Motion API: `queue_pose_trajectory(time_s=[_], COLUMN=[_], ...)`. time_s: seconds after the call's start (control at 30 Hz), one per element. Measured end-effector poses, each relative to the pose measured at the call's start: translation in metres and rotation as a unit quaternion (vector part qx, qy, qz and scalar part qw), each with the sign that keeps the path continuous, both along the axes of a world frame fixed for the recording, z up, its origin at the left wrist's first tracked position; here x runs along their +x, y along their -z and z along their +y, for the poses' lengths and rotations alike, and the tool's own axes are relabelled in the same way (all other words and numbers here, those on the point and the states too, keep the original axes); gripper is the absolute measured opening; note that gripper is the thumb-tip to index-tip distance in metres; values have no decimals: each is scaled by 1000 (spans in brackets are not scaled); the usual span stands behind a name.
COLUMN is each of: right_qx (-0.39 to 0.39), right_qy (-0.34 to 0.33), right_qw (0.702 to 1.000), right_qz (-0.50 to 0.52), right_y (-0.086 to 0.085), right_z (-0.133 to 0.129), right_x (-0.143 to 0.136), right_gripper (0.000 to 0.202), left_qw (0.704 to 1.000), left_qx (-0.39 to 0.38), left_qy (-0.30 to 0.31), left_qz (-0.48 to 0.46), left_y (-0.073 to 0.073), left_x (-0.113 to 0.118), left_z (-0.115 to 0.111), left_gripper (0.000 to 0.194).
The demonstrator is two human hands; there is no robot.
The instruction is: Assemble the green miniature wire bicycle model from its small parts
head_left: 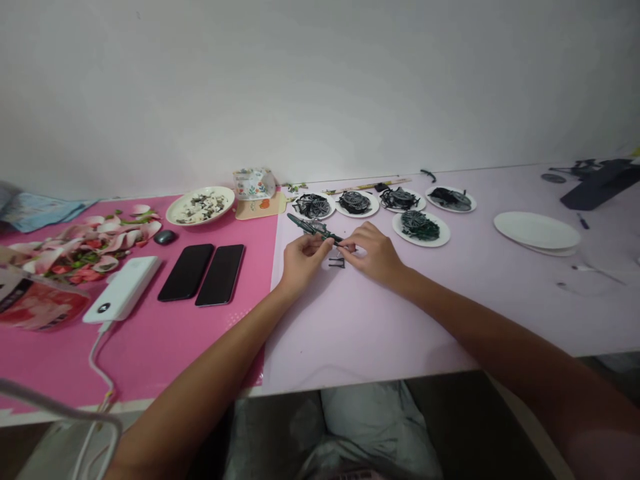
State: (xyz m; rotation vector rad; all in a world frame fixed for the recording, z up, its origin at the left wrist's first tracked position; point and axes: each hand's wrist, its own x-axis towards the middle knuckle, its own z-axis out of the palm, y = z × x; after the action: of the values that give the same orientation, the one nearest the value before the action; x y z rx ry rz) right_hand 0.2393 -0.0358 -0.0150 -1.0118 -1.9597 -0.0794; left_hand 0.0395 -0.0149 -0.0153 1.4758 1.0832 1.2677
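Note:
My left hand (304, 259) is closed around a long dark green plastic model piece (306, 225), which slants up and to the left from my fingers. The fingertips of my right hand (376, 253) pinch at the lower right end of the same piece. Just below the fingers, a few small dark plastic parts (337, 263) lie on the pale table mat (345, 333). Behind my hands stand several white plates. One near plate (440, 239) carries dark spoked wheels and green pieces (421, 225); another group of dark wheel parts (313, 206) sits on the plate at the left.
On the pink mat (200, 347) lie two black phones (186, 272) and a white power bank (123, 288) with its cable. Further left are pink peels (90, 243) and a bowl (173, 215). White plates (537, 229) and a dark box (600, 187) are at right.

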Motion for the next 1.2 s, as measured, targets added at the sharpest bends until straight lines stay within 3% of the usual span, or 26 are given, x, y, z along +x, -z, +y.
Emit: queue_pose_trajectory(time_s=[0.8, 1.2], right_qx=[23, 31], right_qy=[-6, -8], right_qw=[1000, 999], right_qz=[-10, -12], right_y=[2, 3], right_z=[-1, 1], right_x=[-2, -1], right_gripper=[12, 12], left_qw=[1000, 999], left_qx=[-5, -26], left_qy=[5, 23], left_qz=[18, -28], left_y=[0, 2], left_x=[-1, 1], left_z=[-1, 1], left_gripper=[45, 51])
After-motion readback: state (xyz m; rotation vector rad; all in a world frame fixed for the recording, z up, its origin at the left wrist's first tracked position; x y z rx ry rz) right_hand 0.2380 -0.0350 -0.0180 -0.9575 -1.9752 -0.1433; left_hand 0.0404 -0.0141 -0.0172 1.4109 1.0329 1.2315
